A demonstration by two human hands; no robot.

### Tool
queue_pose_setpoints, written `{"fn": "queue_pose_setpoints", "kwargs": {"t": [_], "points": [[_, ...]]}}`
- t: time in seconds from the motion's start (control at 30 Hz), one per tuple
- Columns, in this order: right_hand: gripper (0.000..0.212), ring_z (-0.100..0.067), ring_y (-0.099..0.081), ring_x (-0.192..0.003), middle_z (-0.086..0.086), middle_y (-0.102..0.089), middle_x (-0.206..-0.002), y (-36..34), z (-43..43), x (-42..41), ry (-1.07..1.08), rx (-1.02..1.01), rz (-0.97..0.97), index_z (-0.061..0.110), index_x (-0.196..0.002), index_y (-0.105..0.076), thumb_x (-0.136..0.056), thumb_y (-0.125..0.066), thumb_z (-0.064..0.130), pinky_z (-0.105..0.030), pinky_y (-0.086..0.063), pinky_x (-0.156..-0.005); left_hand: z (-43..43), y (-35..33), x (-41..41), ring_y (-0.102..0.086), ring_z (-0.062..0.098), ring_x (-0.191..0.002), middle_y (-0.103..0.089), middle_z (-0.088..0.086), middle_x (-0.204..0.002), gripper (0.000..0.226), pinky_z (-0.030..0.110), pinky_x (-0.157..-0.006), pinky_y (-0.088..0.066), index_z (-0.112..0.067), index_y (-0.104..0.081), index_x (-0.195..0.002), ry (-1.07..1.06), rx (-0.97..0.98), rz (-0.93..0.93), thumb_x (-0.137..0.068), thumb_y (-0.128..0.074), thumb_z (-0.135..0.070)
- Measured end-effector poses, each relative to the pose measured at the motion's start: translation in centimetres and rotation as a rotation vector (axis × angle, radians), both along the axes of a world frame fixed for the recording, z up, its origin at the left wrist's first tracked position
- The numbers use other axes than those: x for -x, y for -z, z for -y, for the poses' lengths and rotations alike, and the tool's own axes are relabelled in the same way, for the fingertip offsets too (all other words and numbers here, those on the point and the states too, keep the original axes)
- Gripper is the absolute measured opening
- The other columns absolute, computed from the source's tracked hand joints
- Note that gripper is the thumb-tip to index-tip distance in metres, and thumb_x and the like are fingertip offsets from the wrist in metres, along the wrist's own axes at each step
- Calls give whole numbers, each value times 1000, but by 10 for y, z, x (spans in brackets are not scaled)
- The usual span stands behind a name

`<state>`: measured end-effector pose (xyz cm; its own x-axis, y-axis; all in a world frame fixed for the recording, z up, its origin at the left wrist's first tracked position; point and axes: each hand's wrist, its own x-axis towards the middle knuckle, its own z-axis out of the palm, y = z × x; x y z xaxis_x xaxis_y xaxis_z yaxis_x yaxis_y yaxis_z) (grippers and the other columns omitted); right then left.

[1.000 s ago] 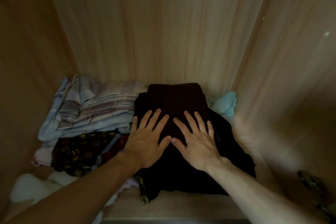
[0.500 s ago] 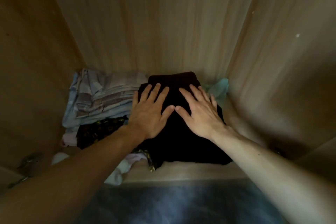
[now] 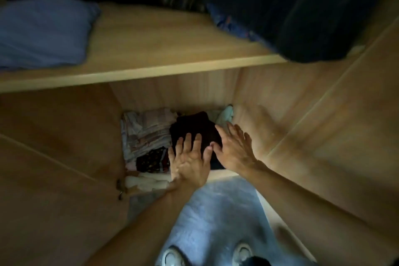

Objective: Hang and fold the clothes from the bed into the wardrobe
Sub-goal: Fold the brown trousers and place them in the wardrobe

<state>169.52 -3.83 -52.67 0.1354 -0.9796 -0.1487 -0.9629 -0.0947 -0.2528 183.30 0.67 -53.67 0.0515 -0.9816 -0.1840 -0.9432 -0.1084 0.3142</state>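
Black garment btwn plaid stack & teal cloth, shelf board above.

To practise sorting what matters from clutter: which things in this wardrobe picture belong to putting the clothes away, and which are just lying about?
In the job: dark folded garment; left hand and right hand, both spread open over it; wardrobe shelf under it.

Lying about: plaid stack; patterned dark cloth; blue bundle on the upper shelf; rug; white shoes.
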Motion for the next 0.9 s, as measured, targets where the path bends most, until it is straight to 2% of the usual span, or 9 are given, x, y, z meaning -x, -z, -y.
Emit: {"fn": "queue_pose_setpoints", "kwargs": {"t": [0.17,0.37,0.6,0.9], "points": [[62,-29,-12,-149,-9,-19,-162,-114,-65,14,-32,31,-1,31,-154,-20,-99,-34,55,-51,-19,-117,-63,-119,-5,-13,29,-151,-14,3,-166,63,52,-122,-9,-28,-18,-157,29,50,-8,-102,-16,-57],[60,-31,-12,-150,-10,-16,-164,-195,-143,46,-103,107,-2,32,-154,-19,-100,-35,54,-52,-21,-118,-144,-204,10,-9,24,-152,-17,1,-165,62,52,-122,-7,-28,-22,-157,12,167,17,-102,-18,-56],[62,-30,-16,-149,-6,-18,-163,-261,-238,100,-68,205,-35,32,-154,-20,-99,-33,58,-55,-24,-115,-222,-262,47,-3,24,-153,-11,0,-167,63,56,-122,-3,-30,-15,-158,75,199,92,-102,-17,-58],[64,-27,-19,-149,-3,-24,-162,-319,-299,136,39,288,23,33,-153,-21,-97,-34,61,-50,-27,-116,-252,-311,63,-9,26,-152,-14,2,-165,62,59,-121,-8,-30,-21,-155,178,280,73,-101,-19,-59]]}}
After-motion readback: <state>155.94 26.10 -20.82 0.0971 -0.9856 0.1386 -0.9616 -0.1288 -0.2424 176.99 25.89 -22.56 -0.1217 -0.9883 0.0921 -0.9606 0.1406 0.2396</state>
